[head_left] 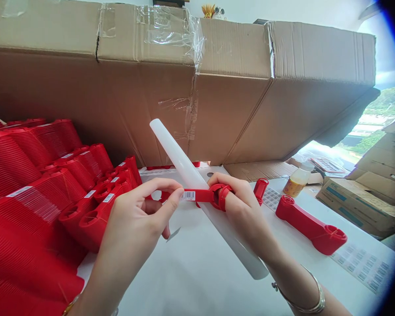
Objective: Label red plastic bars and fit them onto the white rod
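Observation:
My left hand [145, 210] is closed, its thumb and index finger pinching at the left edge of a small barcode label [188, 195]. That label lies against the flat side of a red plastic part [204, 195]. A thin pale slip [174, 235] hangs by the lower fingers of the same hand. With its fingers wrapped around the ring-shaped right end of the red part, my right hand [242, 204] grips it. Behind and beneath the part, a long white tube [181, 160] runs slantwise over the white table [184, 281].
Stacks of red plastic parts [46, 210] fill the left side. On the right lie another red part [311, 224], sheets of barcode labels [365, 265], a jar [296, 182] and a cardboard box [362, 206]. A large taped carton [145, 96] spans the back.

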Motion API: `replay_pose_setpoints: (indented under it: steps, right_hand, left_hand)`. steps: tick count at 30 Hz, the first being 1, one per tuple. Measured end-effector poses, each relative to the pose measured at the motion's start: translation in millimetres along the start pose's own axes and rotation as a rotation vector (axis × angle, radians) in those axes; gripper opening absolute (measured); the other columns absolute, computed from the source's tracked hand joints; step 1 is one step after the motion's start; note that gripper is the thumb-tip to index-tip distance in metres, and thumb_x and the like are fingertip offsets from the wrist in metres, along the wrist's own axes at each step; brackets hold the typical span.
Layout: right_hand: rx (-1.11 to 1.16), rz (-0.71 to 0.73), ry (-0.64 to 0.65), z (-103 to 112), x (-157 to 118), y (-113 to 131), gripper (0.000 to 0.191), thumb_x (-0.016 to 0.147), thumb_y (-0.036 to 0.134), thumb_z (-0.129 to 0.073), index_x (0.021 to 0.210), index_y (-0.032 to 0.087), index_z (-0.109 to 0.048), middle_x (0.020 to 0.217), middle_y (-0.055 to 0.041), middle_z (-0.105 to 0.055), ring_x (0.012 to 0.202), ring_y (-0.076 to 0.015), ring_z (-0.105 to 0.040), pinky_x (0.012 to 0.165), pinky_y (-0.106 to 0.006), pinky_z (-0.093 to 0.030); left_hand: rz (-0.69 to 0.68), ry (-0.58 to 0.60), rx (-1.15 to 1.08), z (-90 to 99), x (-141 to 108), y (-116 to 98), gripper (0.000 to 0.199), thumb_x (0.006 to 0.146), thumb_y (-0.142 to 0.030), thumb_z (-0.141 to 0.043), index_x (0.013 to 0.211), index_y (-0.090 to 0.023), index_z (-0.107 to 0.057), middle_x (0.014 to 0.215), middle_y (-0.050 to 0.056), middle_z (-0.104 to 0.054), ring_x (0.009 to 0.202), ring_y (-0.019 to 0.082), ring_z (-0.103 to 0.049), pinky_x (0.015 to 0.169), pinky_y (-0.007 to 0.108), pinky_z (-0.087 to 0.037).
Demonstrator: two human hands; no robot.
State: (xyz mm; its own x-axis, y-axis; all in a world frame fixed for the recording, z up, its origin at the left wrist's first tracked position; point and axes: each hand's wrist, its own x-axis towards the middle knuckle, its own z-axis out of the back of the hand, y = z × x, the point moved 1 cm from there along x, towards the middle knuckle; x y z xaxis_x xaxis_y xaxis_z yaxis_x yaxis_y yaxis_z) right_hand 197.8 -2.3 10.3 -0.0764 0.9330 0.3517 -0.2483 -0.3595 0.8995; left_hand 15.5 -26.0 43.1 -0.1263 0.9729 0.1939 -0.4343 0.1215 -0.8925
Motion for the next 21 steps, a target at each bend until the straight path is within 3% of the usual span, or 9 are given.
replay_pose_setpoints:
  steps: [3, 5, 7, 9, 13, 17, 19, 21]
  right_hand:
    - [0.001, 0.007, -0.003, 0, 0, 1, 0.022, 0.083, 0.014, -0.039, 0.069, 0.020, -0.054, 0.067, 0.0017, -0.048, 0.064, -0.0138, -0.038, 0.054, -0.031, -0.024]
    - [0.006, 0.010, -0.002, -1, 1, 0, 0.020, 0.082, 0.014, -0.039, 0.068, 0.021, -0.051, 0.065, 0.0018, -0.046, 0.063, -0.0140, -0.037, 0.054, -0.031, -0.023]
    - [0.003, 0.017, 0.000, -1, 4, -1, 0.017, 0.080, 0.015, -0.039, 0.067, 0.021, -0.050, 0.063, 0.0022, -0.044, 0.062, -0.0138, -0.037, 0.054, -0.031, -0.022]
    - [-0.005, 0.011, -0.002, 0, 7, -4, 0.015, 0.078, 0.016, -0.040, 0.067, 0.021, -0.050, 0.063, 0.0026, -0.043, 0.061, -0.0135, -0.036, 0.053, -0.031, -0.022]
    - [0.028, -0.059, -0.027, 0, 14, -9, 0.015, 0.077, 0.018, -0.039, 0.068, 0.021, -0.050, 0.063, 0.0034, -0.042, 0.061, -0.0130, -0.034, 0.053, -0.030, -0.022]
    - [0.050, -0.053, -0.033, -4, 14, -12, 0.016, 0.078, 0.018, -0.039, 0.068, 0.021, -0.051, 0.064, 0.0035, -0.045, 0.062, -0.0130, -0.035, 0.053, -0.029, -0.023]
    - [0.058, -0.033, -0.037, -8, 13, -14, 0.015, 0.079, 0.017, -0.040, 0.068, 0.021, -0.050, 0.063, 0.0035, -0.045, 0.061, -0.0130, -0.036, 0.053, -0.029, -0.023]
    - [0.073, -0.022, -0.038, -12, 11, -15, 0.015, 0.080, 0.018, -0.042, 0.067, 0.021, -0.049, 0.062, 0.0035, -0.044, 0.061, -0.0131, -0.037, 0.052, -0.029, -0.023]
  left_hand:
    - [-0.009, -0.011, -0.002, -1.8, -1, 0, 0.019, 0.083, -0.048, -0.074, 0.086, -0.028, -0.074, 0.043, -0.008, -0.053, 0.033, 0.009, -0.035, 0.034, 0.022, -0.024]
    - [-0.049, -0.018, 0.004, -4.7, 0, 3, 0.019, 0.084, -0.047, -0.072, 0.085, -0.028, -0.073, 0.056, -0.006, -0.061, 0.037, 0.010, -0.042, 0.035, 0.024, -0.027]
    - [-0.119, -0.041, 0.069, -8.3, 3, 8, 0.019, 0.088, -0.048, -0.069, 0.088, -0.028, -0.071, 0.073, -0.003, -0.069, 0.045, 0.013, -0.051, 0.041, 0.026, -0.035]
    - [-0.201, -0.138, 0.225, -11.1, 7, 13, 0.023, 0.090, -0.051, -0.067, 0.097, -0.028, -0.067, 0.084, -0.002, -0.069, 0.059, 0.017, -0.059, 0.052, 0.029, -0.045]
    - [-0.242, -0.346, 0.582, -14.4, 18, 20, 0.060, 0.092, -0.067, -0.057, 0.125, -0.017, -0.053, 0.122, 0.014, -0.061, 0.075, 0.026, -0.066, 0.058, 0.037, -0.048]
    - [-0.218, -0.294, 0.637, -21.5, 22, 29, 0.075, 0.097, -0.069, -0.041, 0.145, -0.013, -0.032, 0.155, 0.024, -0.036, 0.070, 0.027, -0.068, 0.053, 0.044, -0.050]
    - [-0.310, -0.283, 0.565, -26.7, 22, 36, 0.079, 0.095, -0.071, -0.043, 0.148, -0.015, -0.024, 0.160, 0.025, -0.027, 0.094, 0.035, -0.070, 0.064, 0.049, -0.057]
    - [-0.437, -0.334, 0.528, -31.0, 22, 41, 0.086, 0.091, -0.073, -0.050, 0.148, -0.015, -0.021, 0.161, 0.028, -0.021, 0.126, 0.046, -0.057, 0.086, 0.059, -0.056]
